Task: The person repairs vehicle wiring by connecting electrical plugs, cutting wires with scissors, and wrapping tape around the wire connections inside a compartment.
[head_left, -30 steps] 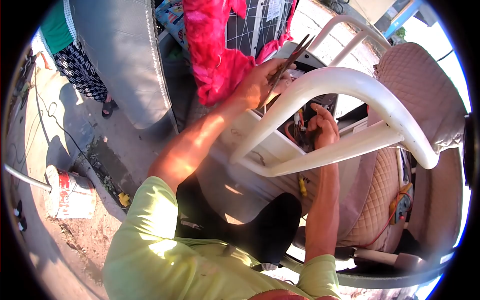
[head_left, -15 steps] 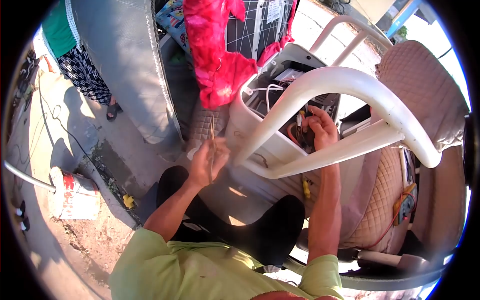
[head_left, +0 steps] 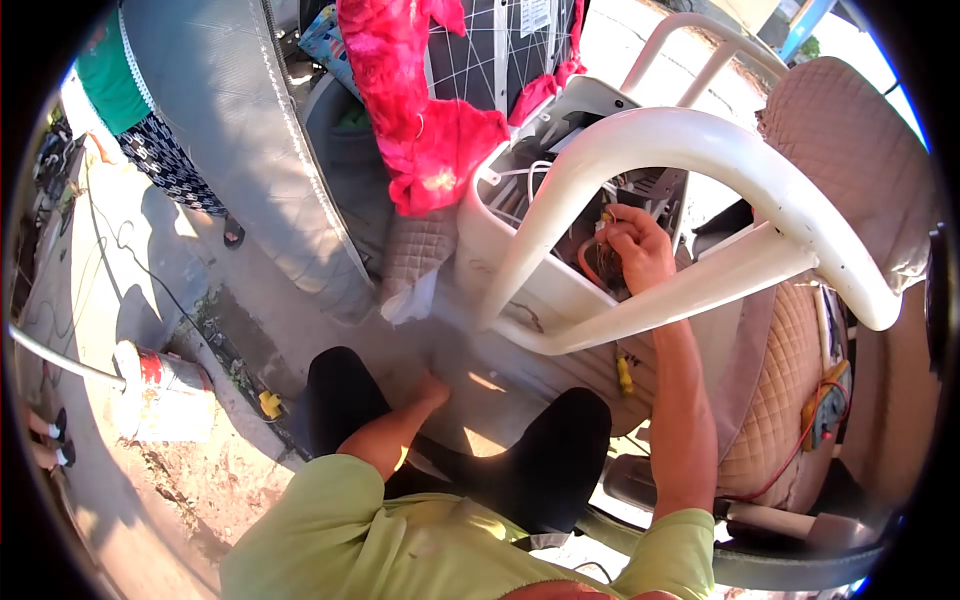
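Inside the open white body compartment point(head_left: 480, 232), my right hand point(head_left: 640, 250) pinches a bundle of thin wires point(head_left: 598, 240) with a small yellow connector point(head_left: 606, 217). An orange-red cable point(head_left: 586, 262) curves beside it, and white cables point(head_left: 535, 178) lie farther back. A thick white tubular bar point(head_left: 690, 135) arches in front of this hand. My left hand point(head_left: 434, 388) is low between my knees, near the floor. Motion blurs its fingers, so whatever they hold cannot be made out. A yellow-handled tool point(head_left: 625, 375) is by the compartment's lower right side.
A multimeter point(head_left: 826, 408) with a red lead rests against the quilted seat point(head_left: 775, 400). Pink fabric point(head_left: 425, 130) hangs behind the compartment. At left are a grey cover point(head_left: 225, 130), a paint-stained bucket point(head_left: 170, 395) and a person in patterned trousers point(head_left: 165, 160).
My left hand, which held a thin long piece upright, has dropped toward the floor between my knees. My right hand stays at the wires. The view has shifted slightly.
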Available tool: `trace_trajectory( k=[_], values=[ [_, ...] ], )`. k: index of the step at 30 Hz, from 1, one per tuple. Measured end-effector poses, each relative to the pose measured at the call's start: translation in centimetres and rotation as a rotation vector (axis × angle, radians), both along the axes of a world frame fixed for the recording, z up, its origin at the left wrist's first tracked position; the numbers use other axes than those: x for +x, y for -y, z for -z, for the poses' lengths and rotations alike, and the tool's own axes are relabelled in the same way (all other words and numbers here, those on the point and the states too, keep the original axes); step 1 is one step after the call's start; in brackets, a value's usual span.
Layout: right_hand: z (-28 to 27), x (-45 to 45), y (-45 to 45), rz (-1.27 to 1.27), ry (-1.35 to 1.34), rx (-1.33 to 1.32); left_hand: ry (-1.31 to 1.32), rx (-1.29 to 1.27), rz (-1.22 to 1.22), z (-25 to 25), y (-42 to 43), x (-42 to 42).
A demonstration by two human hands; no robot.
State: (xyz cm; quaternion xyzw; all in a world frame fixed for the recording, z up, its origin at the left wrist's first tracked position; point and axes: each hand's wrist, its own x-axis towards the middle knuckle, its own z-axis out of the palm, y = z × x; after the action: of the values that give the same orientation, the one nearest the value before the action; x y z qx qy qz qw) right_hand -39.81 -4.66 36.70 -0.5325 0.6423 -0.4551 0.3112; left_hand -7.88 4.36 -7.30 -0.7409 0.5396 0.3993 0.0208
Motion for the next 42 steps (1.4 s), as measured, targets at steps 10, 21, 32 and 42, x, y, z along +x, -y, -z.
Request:
trace_trajectory(
  k=[10, 21, 32, 42],
  values=[
    [-1.6, -1.0, 0.3, -0.334, -0.167, 0.144, -0.184, -0.172, 0.157, -4.7, 6.0, -0.6],
    [4.4, -5.2, 4.1, -0.764, 0.021, -0.032, -0.626, -0.631, 0.266, -34.2, -0.6, -4.4],
    [-2.3, -6.6, 2.6, -0.646, -0.240, 0.098, -0.576, -1.048, 0.374, -45.5, 6.1, -15.6],
    [-2.6, -7.7, 1.4, -0.706, -0.223, -0.017, -0.513, -0.868, 0.417, -40.4, 12.7, -19.9]
  ],
)
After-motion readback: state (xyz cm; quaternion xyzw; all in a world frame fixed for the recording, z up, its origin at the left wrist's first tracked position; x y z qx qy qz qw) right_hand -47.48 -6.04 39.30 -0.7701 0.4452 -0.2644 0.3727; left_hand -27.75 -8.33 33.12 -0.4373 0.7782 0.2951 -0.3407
